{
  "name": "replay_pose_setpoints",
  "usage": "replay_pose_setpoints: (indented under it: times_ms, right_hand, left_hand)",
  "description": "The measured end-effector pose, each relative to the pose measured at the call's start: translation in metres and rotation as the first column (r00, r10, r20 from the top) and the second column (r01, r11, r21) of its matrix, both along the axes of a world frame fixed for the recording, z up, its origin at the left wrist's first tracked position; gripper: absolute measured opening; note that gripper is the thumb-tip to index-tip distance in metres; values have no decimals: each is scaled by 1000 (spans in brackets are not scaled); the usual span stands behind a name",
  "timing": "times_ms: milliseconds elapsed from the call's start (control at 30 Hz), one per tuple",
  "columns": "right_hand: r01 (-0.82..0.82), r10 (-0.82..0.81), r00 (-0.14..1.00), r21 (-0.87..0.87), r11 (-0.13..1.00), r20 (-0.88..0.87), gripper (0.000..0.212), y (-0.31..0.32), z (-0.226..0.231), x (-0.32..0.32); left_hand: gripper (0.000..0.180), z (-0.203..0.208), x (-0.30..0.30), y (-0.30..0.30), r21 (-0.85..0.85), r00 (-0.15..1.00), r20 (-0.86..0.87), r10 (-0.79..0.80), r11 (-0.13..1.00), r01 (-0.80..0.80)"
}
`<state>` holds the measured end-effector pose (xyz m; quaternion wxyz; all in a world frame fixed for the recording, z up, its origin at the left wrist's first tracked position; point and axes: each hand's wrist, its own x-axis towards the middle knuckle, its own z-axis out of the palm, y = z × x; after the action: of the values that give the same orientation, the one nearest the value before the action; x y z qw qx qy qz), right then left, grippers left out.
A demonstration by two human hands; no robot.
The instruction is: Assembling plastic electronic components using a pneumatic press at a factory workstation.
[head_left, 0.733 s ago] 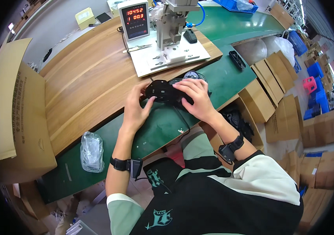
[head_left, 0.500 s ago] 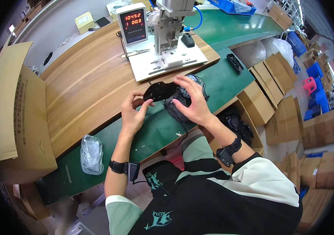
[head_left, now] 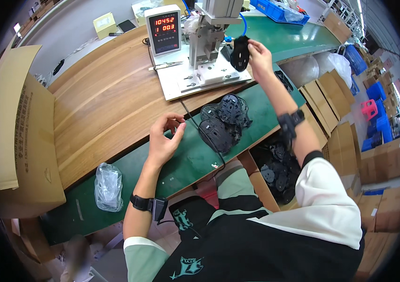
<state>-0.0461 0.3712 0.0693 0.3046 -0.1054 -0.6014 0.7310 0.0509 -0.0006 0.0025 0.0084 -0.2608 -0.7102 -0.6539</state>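
My right hand (head_left: 259, 57) is raised beside the bench press (head_left: 207, 40) and pinches a black plastic mouse shell (head_left: 240, 54) by its edge. The shell hangs upright, with small slots showing in its face. My left hand (head_left: 164, 138) is empty above the front edge of the wooden board, thumb and fingers apart. To its right, several black mouse shells (head_left: 218, 134) lie heaped on the green bench, a dark cable (head_left: 191, 114) running past them. Partly hidden by my right forearm, another black part (head_left: 283, 80) rests on the bench's right side.
A display box with red digits (head_left: 164, 29) stands left of the press. An open cardboard box (head_left: 40, 136) occupies the left side, near a clear plastic bag (head_left: 108, 187). Below the bench, a carton (head_left: 257, 183) holds many black parts. A blue crate (head_left: 279, 11) sits at the back.
My right hand has carried the black mouse shell up and right, beside the press. My left hand has let go of it and stayed near the board's edge. The heap is now uncovered.
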Motion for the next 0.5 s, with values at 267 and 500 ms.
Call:
replay_pose_setpoints:
  times_ms: [267, 500]
  right_hand:
    - [-16, -12, 970, 112, 994, 243, 24, 55, -23, -100]
    - [-3, -21, 993, 202, 979, 119, 45, 48, -48, -96]
  left_hand:
    - [12, -1, -4, -4, -17, 998, 9, 64, 998, -64]
    - [11, 1, -5, -2, -6, 998, 2, 56, 998, -56]
